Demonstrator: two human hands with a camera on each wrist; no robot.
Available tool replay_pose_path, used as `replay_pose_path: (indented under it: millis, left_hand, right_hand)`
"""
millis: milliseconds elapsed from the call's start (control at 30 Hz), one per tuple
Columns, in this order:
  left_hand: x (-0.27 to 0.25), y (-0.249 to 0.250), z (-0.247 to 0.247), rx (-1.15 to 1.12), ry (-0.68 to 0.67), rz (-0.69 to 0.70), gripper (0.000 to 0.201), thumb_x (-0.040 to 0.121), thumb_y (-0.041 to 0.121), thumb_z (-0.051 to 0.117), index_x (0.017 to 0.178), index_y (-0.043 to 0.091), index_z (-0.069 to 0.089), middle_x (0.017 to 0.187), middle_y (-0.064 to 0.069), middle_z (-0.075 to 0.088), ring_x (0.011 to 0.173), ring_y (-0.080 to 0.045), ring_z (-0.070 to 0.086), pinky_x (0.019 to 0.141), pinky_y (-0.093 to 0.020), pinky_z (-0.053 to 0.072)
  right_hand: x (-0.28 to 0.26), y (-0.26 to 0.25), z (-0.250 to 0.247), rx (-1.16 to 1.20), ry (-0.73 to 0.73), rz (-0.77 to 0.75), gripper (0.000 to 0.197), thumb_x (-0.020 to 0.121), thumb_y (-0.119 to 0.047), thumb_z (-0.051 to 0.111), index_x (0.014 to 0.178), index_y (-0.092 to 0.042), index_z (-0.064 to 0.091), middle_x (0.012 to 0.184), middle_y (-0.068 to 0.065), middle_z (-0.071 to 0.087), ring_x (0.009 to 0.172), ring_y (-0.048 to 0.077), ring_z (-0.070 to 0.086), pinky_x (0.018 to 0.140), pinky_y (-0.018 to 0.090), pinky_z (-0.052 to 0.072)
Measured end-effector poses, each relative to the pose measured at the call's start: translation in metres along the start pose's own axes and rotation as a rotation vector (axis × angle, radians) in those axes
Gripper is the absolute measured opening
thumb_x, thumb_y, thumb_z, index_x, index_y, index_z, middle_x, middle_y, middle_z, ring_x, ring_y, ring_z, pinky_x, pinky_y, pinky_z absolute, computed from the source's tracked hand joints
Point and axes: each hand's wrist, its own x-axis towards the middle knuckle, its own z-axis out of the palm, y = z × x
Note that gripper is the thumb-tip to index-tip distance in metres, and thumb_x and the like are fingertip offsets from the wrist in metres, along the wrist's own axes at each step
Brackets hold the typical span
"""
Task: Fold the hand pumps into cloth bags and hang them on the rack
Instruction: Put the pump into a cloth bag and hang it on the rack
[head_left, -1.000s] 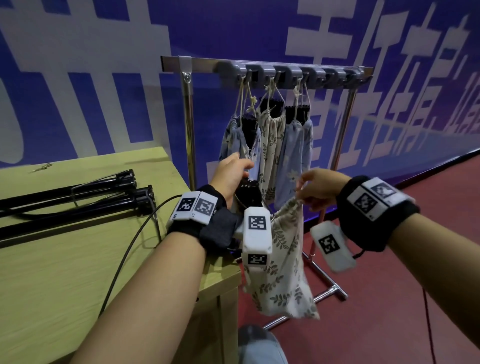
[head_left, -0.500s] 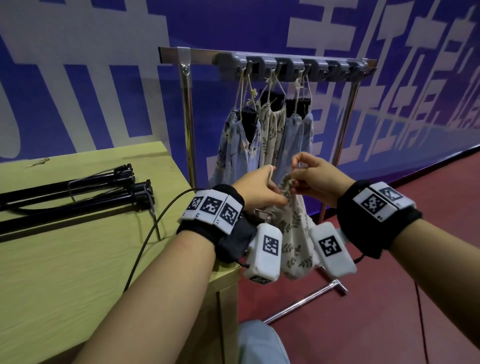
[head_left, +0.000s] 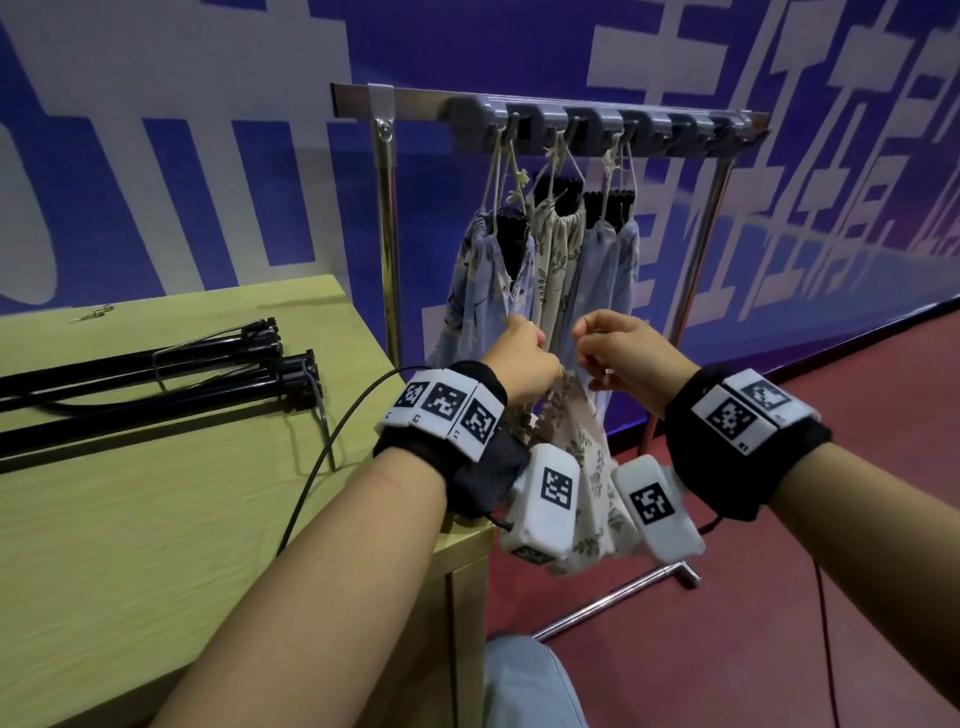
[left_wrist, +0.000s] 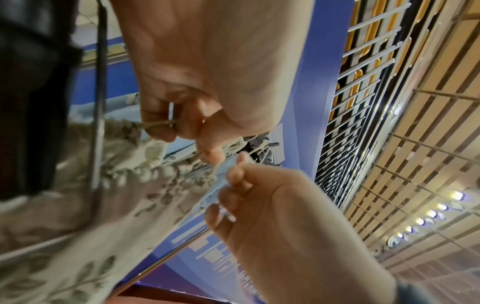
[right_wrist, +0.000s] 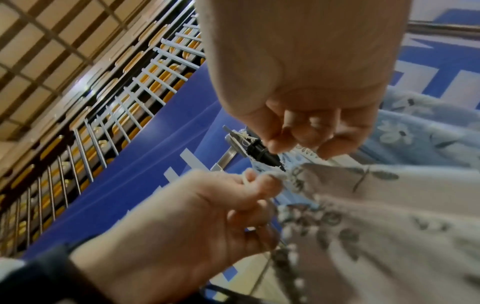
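At the centre of the head view, the left hand (head_left: 519, 364) and the right hand (head_left: 618, 353) are held close together, and each pinches the drawstring (left_wrist: 155, 123) at the gathered mouth of one cloth bag (head_left: 587, 467). The fingers of both hands are curled around the string. This bag is cream with grey leaf prints, and it hangs below the hands, in the air, just past the table (head_left: 156, 519) corner. Its mouth is puckered into small folds. If a pump is inside it, I cannot tell.

On the table, at 9 o'clock from the hands, lie two black long pumps (head_left: 156, 374), side by side.

Further away, at 12 o'clock, stands the rack (head_left: 571, 109). Three bags (head_left: 561, 260) hang from its hooks: two pale blue, one cream between them. A black pump top shows from each.
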Motion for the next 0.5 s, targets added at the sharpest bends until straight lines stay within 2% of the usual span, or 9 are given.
replay_pose_path:
  millis: [67,133,167,233,267,367,433,467,500]
  left_hand:
    - [0.001,0.001,-0.002,-0.079,-0.012,-0.054,0.015,0.091,-0.002,0.045,0.095,0.011,0.040,0.076,-0.002,0.047,0.061,-0.008,0.044,0.046,-0.015,0.038]
    - [0.003,0.002,-0.004,-0.099,0.003,-0.092,0.012,0.089,-0.003,0.048,0.081,0.006,0.046,0.069,-0.001,0.046,0.056,-0.009,0.044,0.045,-0.016,0.039]
    - [0.001,0.004,-0.005,-0.112,0.004,-0.100,0.009,0.089,-0.004,0.048,0.089,0.004,0.048,0.068,-0.003,0.044,0.056,-0.010,0.043,0.044,-0.018,0.037]
    - [-0.002,0.006,-0.005,-0.139,0.019,-0.121,0.028,0.089,-0.006,0.046,0.117,-0.003,0.040,0.068,-0.005,0.041,0.055,-0.012,0.039,0.043,-0.021,0.033]
    - [-0.002,0.007,-0.006,-0.151,0.035,-0.121,0.036,0.089,-0.005,0.046,0.124,-0.005,0.036,0.069,-0.007,0.044,0.055,-0.012,0.038,0.044,-0.023,0.032]
    - [-0.004,0.008,-0.007,-0.161,0.060,-0.106,0.038,0.088,-0.005,0.045,0.125,-0.005,0.038,0.077,-0.011,0.053,0.058,-0.015,0.043,0.048,-0.025,0.032]
    - [-0.005,0.009,-0.009,-0.137,0.065,-0.107,0.028,0.085,-0.005,0.047,0.113,-0.007,0.050,0.080,-0.011,0.051,0.070,-0.028,0.051,0.050,-0.026,0.033]
    - [-0.004,0.009,-0.010,-0.118,0.076,-0.104,0.015,0.083,-0.006,0.047,0.094,-0.008,0.057,0.078,-0.012,0.052,0.073,-0.033,0.051,0.050,-0.026,0.033]
    - [-0.003,0.009,-0.012,-0.121,0.087,-0.106,0.013,0.082,-0.007,0.048,0.073,-0.003,0.056,0.073,-0.012,0.052,0.070,-0.032,0.050,0.051,-0.026,0.033]
  right_hand:
    - [0.000,0.004,0.000,-0.124,-0.046,0.042,0.025,0.089,0.005,0.044,0.081,-0.017,0.052,0.066,0.003,0.049,0.054,0.012,0.040,0.054,0.024,0.038]
    - [0.000,0.010,0.001,-0.221,-0.114,0.092,0.023,0.088,0.003,0.047,0.083,-0.018,0.056,0.075,0.005,0.050,0.062,0.012,0.043,0.057,0.024,0.041]
    - [-0.001,0.013,0.003,-0.244,-0.143,0.112,0.022,0.088,0.001,0.048,0.082,-0.018,0.057,0.078,0.007,0.050,0.064,0.012,0.045,0.057,0.023,0.042]
    - [-0.003,0.017,0.006,-0.304,-0.154,0.112,0.019,0.089,-0.004,0.051,0.079,-0.018,0.058,0.078,0.007,0.052,0.064,0.012,0.047,0.055,0.023,0.043]
    - [-0.003,0.018,0.007,-0.349,-0.142,0.097,0.018,0.090,-0.008,0.053,0.077,-0.019,0.058,0.075,0.005,0.053,0.062,0.011,0.047,0.054,0.022,0.043]
    - [-0.003,0.022,0.009,-0.412,-0.103,0.020,0.019,0.092,-0.017,0.055,0.073,-0.019,0.056,0.072,0.002,0.056,0.055,0.006,0.047,0.051,0.018,0.044]
    - [-0.003,0.023,0.009,-0.376,-0.099,-0.028,0.021,0.091,-0.015,0.055,0.070,-0.018,0.056,0.068,0.001,0.055,0.054,0.005,0.046,0.048,0.012,0.040]
    - [-0.003,0.024,0.009,-0.330,-0.104,-0.036,0.022,0.091,-0.011,0.053,0.069,-0.017,0.056,0.066,0.001,0.053,0.057,0.007,0.046,0.048,0.011,0.039]
    - [-0.003,0.024,0.008,-0.277,-0.106,-0.031,0.023,0.090,-0.008,0.051,0.069,-0.015,0.056,0.066,0.002,0.053,0.060,0.010,0.047,0.050,0.011,0.040]
